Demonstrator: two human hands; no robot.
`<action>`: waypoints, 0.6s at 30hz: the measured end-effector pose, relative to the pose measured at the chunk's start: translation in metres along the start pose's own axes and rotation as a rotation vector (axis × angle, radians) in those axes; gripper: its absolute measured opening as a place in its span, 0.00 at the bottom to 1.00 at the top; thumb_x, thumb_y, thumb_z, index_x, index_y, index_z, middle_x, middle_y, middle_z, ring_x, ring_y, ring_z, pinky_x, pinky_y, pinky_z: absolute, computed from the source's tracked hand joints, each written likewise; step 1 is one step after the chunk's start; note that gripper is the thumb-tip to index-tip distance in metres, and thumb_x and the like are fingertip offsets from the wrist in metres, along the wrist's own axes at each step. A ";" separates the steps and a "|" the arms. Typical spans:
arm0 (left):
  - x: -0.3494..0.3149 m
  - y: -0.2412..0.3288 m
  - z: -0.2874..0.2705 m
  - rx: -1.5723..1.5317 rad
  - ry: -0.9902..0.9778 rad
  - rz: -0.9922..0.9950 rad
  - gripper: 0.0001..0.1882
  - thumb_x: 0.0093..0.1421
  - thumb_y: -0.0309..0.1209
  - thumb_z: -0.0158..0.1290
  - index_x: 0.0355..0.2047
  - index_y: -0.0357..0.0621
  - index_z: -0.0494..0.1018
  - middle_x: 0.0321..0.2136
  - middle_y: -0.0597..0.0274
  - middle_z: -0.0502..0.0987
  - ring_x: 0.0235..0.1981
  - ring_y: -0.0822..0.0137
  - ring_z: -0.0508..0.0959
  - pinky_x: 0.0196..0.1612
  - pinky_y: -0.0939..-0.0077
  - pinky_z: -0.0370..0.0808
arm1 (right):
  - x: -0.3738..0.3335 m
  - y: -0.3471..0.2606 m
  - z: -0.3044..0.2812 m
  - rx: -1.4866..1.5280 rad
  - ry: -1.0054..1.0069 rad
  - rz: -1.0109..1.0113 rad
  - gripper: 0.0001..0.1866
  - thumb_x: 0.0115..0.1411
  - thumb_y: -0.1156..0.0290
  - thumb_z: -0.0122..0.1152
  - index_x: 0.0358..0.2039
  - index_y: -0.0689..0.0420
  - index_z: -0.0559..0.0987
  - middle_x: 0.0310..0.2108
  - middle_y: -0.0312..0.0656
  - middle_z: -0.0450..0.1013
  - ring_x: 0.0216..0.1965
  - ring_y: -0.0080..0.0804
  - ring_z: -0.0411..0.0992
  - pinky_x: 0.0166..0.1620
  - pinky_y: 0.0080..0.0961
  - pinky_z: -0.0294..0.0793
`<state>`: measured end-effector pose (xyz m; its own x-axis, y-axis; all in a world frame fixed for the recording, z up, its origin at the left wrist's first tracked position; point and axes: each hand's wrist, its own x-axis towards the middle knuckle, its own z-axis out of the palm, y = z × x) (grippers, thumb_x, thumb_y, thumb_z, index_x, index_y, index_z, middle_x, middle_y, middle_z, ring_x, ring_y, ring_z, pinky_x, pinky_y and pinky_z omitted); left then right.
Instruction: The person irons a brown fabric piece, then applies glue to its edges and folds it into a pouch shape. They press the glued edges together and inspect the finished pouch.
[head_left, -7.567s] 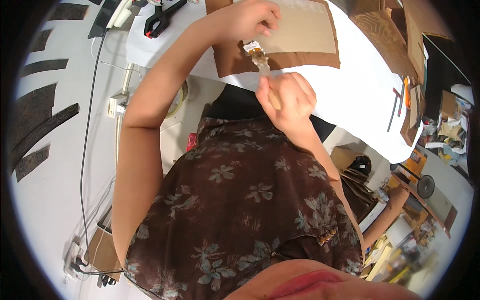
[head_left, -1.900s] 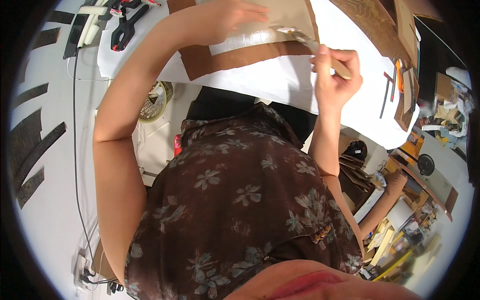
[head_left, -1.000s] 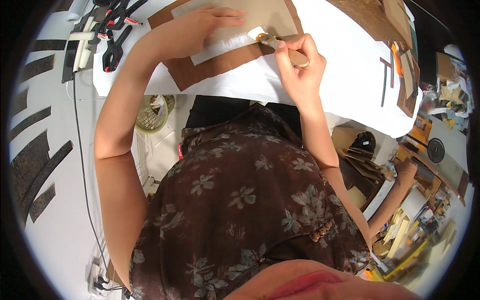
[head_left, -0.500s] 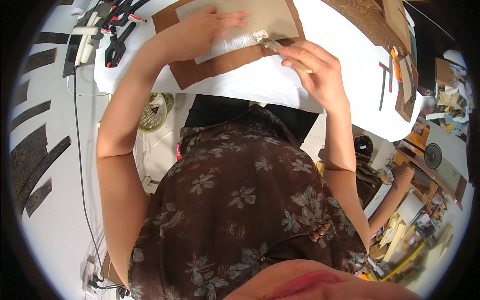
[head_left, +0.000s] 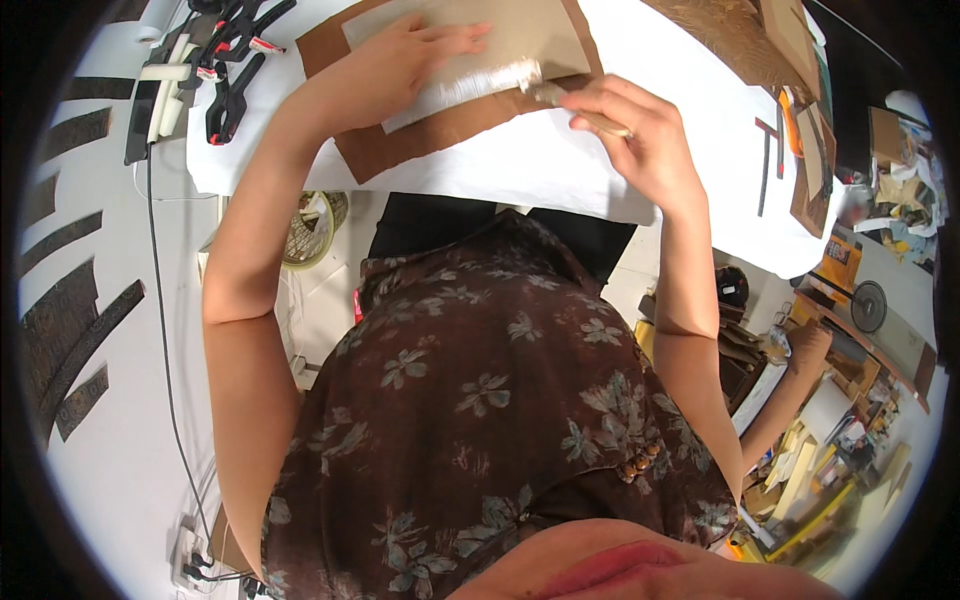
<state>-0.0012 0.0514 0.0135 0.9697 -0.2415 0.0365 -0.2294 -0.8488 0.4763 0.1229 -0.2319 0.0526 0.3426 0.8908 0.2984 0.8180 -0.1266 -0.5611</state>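
Observation:
My left hand [head_left: 415, 62] lies flat with fingers stretched over a beige board [head_left: 530, 35]. The board rests on a larger brown sheet [head_left: 365, 155], which shows as a border around it. Between the fingers and thumb of my right hand [head_left: 645, 130] is a brush [head_left: 600, 121] with a pale wooden handle. Its bristle end touches the board near its right corner. A streaky band of white paste [head_left: 475, 84] runs along the board's near edge, with a thicker dab by the bristles. Part of the board is hidden under my left hand.
A white-covered table [head_left: 480, 160] carries the work. Black clamps with red tips [head_left: 230, 105] lie at its left, an orange-handled tool [head_left: 792, 122] and brown pieces at its right. Below is a green basket [head_left: 318, 235]. Another person's arm [head_left: 785, 390] shows at the right.
The brush and my right hand have shifted slightly to the right and nearer me. White paste now reaches further toward the board's right corner. My left hand stays on the board.

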 end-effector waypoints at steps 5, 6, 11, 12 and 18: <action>0.002 -0.003 0.004 0.014 0.018 0.026 0.38 0.55 0.08 0.41 0.65 0.52 0.64 0.69 0.69 0.62 0.60 0.51 0.69 0.69 0.58 0.60 | 0.001 0.008 -0.010 0.035 0.067 0.013 0.08 0.58 0.76 0.66 0.40 0.57 0.85 0.32 0.39 0.78 0.32 0.30 0.78 0.33 0.25 0.77; 0.001 -0.004 0.006 0.023 0.028 0.026 0.38 0.55 0.08 0.41 0.65 0.53 0.64 0.70 0.68 0.61 0.61 0.51 0.69 0.71 0.57 0.57 | 0.001 0.007 -0.013 0.046 0.033 0.019 0.09 0.58 0.76 0.66 0.40 0.57 0.85 0.32 0.39 0.78 0.32 0.30 0.78 0.34 0.25 0.77; 0.004 0.000 0.003 0.026 0.007 0.003 0.38 0.56 0.08 0.41 0.66 0.53 0.64 0.70 0.68 0.61 0.63 0.51 0.67 0.71 0.57 0.56 | -0.002 0.015 -0.023 0.073 0.010 0.077 0.09 0.58 0.78 0.65 0.41 0.57 0.85 0.33 0.39 0.79 0.34 0.30 0.79 0.36 0.26 0.78; 0.003 -0.001 0.004 0.018 0.013 -0.002 0.38 0.56 0.09 0.41 0.66 0.53 0.64 0.70 0.69 0.61 0.63 0.51 0.67 0.71 0.58 0.57 | -0.001 0.019 -0.021 0.063 0.009 0.096 0.09 0.58 0.77 0.65 0.41 0.57 0.85 0.33 0.39 0.79 0.34 0.30 0.79 0.36 0.26 0.78; 0.004 0.003 0.001 0.013 0.043 -0.005 0.34 0.56 0.10 0.42 0.62 0.50 0.67 0.68 0.66 0.63 0.64 0.51 0.67 0.68 0.60 0.63 | -0.012 0.017 -0.025 0.329 0.343 0.217 0.07 0.65 0.73 0.64 0.42 0.60 0.84 0.28 0.37 0.79 0.28 0.21 0.74 0.34 0.18 0.75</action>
<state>0.0022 0.0470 0.0141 0.9734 -0.2173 0.0724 -0.2257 -0.8559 0.4653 0.1440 -0.2552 0.0586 0.6651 0.6581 0.3530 0.5415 -0.0995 -0.8348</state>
